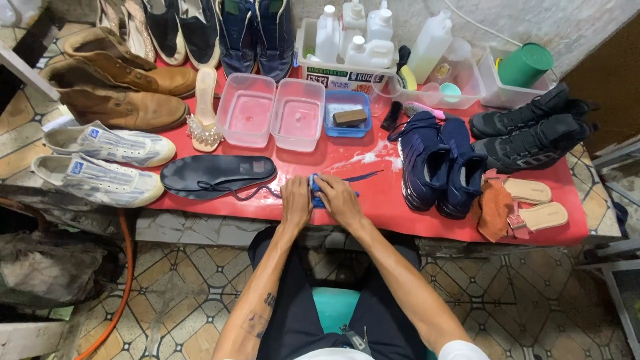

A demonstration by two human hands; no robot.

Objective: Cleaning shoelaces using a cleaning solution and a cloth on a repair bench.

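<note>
My left hand (295, 202) and my right hand (338, 199) meet at the front of the red table cover (393, 207), both gripping a blue shoelace (319, 199) bunched between them. One end of the lace trails right towards the pair of navy sneakers (437, 163). A dark insole (217, 175) lies just left of my left hand, with another lace across it.
Two clear tubs of water (273, 113), a blue tray with a brush (348, 113), white bottles (353, 37), a green cup (525, 65). Brown boots (120, 80) and white sneakers (100, 160) at left; black boots (530, 130), sandals and an orange cloth (497, 210) at right.
</note>
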